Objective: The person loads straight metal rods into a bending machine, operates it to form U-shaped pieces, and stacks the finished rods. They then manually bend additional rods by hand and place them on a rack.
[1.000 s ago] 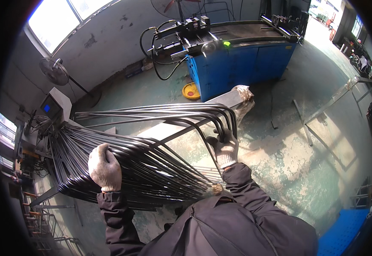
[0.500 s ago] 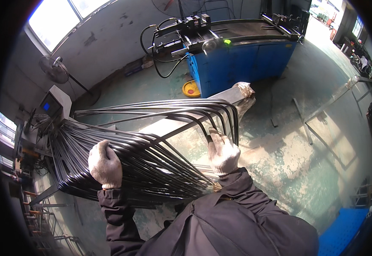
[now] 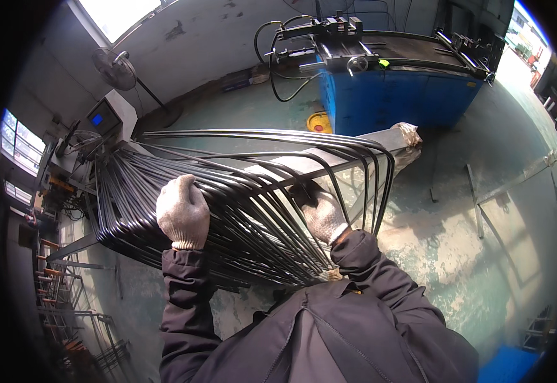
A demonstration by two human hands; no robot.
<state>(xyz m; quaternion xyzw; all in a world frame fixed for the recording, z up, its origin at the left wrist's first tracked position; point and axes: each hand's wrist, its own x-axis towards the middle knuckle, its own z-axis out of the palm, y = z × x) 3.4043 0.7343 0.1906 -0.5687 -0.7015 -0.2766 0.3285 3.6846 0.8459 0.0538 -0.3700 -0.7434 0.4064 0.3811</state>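
Grey metal bench runs from centre to far right, carrying the bundle of bent black rods; a pale cloth wad sits on its far-right end.

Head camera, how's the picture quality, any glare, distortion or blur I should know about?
Head view: strong fisheye, with a black rim and the blue machine and floor lines bowed; the window at top left is blown out to white; sunlit patches and soft shadows lie across the floor; the rods and both gloved hands, left and right, look reasonably sharp, while the edges go dim and smeared.
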